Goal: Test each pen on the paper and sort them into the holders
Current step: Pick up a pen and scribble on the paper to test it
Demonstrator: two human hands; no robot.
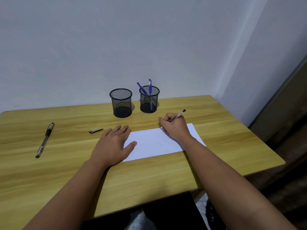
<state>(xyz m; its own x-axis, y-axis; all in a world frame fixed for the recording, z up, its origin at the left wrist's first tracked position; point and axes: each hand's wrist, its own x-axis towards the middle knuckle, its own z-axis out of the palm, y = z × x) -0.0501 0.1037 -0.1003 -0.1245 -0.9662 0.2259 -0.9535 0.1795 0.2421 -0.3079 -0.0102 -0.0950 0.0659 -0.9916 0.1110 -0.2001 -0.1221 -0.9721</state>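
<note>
- At frame left, a black pen [45,140] lies on the bench [66,163], untested.
- A pen cap [95,130] lies just left of the left hand [114,145], whose fingers press flat on the paper [157,143].
- The left holder [121,102] is empty; the right holder [149,98] has two blue pens [146,87].
- The right hand [176,126] grips a clear pen [177,115], its tip hidden at the paper's top edge.

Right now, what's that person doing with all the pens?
The person is trying out a pen on the paper: the right hand holds it with its tip at the sheet's far edge, while the left hand lies flat, holding the paper's left edge down. Two blue pens already stand in the right holder; the left holder looks empty. One black pen and a loose cap lie on the table.
</note>
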